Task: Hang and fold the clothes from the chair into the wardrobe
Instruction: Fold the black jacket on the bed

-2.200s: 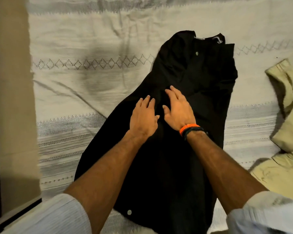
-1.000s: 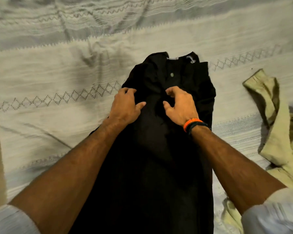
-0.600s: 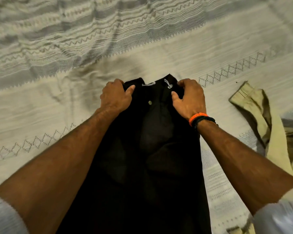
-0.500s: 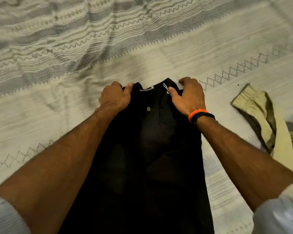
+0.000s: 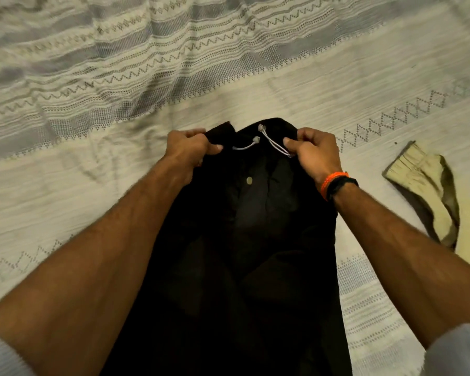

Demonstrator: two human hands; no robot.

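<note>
A black garment (image 5: 244, 253) lies lengthwise on a pale woven bedspread (image 5: 92, 185), its far end pointing away from the person and its near end running out of the bottom of the view between the two forearms. It looks already folded into a long narrow strip, with one small pale button (image 5: 248, 181) showing on its upper part. At the far end two thin white cords (image 5: 276, 143) with small round stoppers lie across the dark cloth. The left hand (image 5: 190, 149) grips the far left corner of the garment, fingers curled over the edge and thumb pressed on top of the cloth. The right hand (image 5: 314, 151) grips the far right corner in the same way, thumb and curled fingers pinching the fabric just beside one of the cords. The right wrist wears an orange band (image 5: 330, 183) and a black band (image 5: 342, 184) side by side. White sleeves show at the lower corners of the view. The bedspread carries grey stripes, zigzag lines and rows of diamond shapes. To the right, well apart from the black garment, a pale yellow-green piece of clothing (image 5: 429, 191) lies crumpled on the bedspread, partly cut off by the edge of the view.
</note>
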